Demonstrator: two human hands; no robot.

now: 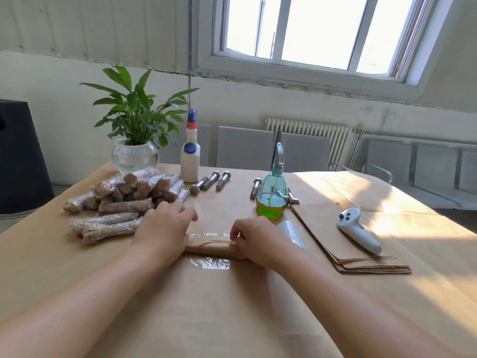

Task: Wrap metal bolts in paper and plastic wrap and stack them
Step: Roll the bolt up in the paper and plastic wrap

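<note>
The paper-wrapped bolt (210, 250) lies crosswise under both sets of fingers, its long axis running hand to hand, left hand (165, 226) curled over one end, right hand (254, 237) pinching the plastic wrap (210, 263) at the other.

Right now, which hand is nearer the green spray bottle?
Right. The right hand sits just in front of the green spray bottle; the left hand lies farther left, beside the wrapped bundles.

Two bare forearms in view, no sleeves reaching wrists. Left hand (165, 226) and right hand (254, 237) bare: no gloves, rings, watch or bracelets visible. Fingernails short, unpainted where seen. Upper arms out of frame.
</note>
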